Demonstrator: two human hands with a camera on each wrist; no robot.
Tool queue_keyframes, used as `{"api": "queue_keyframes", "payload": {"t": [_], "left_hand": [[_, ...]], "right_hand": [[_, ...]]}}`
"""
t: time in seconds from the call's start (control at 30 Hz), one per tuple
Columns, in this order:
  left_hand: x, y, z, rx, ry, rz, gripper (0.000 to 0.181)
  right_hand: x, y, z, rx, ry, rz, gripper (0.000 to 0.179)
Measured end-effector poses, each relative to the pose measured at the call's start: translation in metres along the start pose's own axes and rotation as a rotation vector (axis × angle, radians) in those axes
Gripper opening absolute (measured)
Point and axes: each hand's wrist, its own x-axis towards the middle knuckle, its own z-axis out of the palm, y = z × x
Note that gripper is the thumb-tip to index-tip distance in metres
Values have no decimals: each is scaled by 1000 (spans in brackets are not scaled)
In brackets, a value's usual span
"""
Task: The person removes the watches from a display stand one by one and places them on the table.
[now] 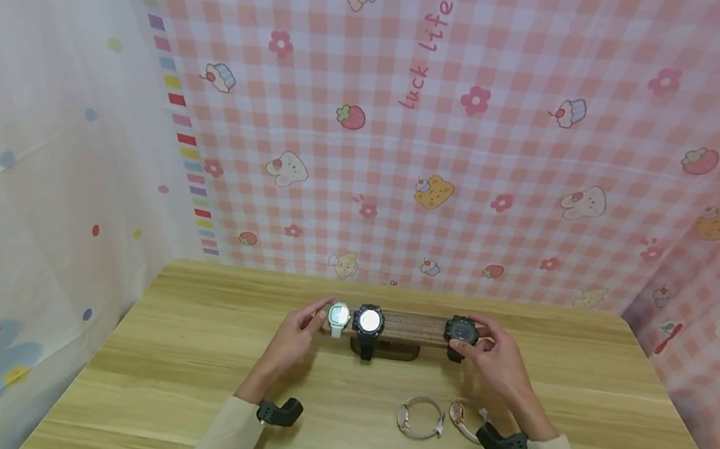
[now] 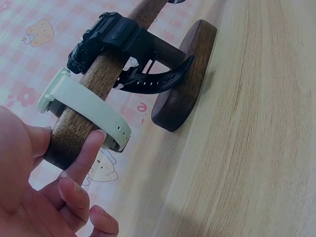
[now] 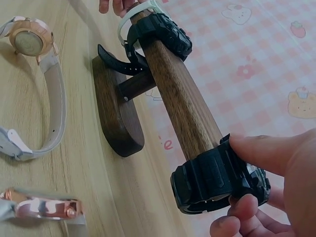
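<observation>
A dark wooden watch stand [image 1: 415, 326] has a horizontal bar raised on a rounded base [image 2: 190, 74]. My left hand [image 1: 294, 335] pinches the bar's left end between thumb and index finger, beside a pale mint watch [image 2: 94, 106] looped round it. Right of that hangs a black watch [image 1: 369, 320] with a bright, glare-lit face, its strap end dangling. At the bar's right end, my right hand [image 1: 498, 359] grips another black watch [image 3: 212, 177] between thumb and fingers. This watch encircles the bar end in the right wrist view.
Two light-strapped watches lie on the wooden table [image 1: 183, 367] in front of the stand: one watch [image 1: 419, 418] near the middle, and a rose-gold watch [image 1: 460, 414] by my right wrist. A pink checked cloth [image 1: 474, 156] hangs behind the table.
</observation>
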Motion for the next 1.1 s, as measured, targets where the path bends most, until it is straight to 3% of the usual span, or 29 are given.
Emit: {"api": "queue_keyframes", "payload": {"t": [0.77,1.1], "left_hand": [[0,-2,1,1,4,0,38],[0,-2,1,14,6,0,39]], "right_hand": [[-3,3,-6,76,-5,-5,64],[-6,1,-18,-5,28,-50,65]]}}
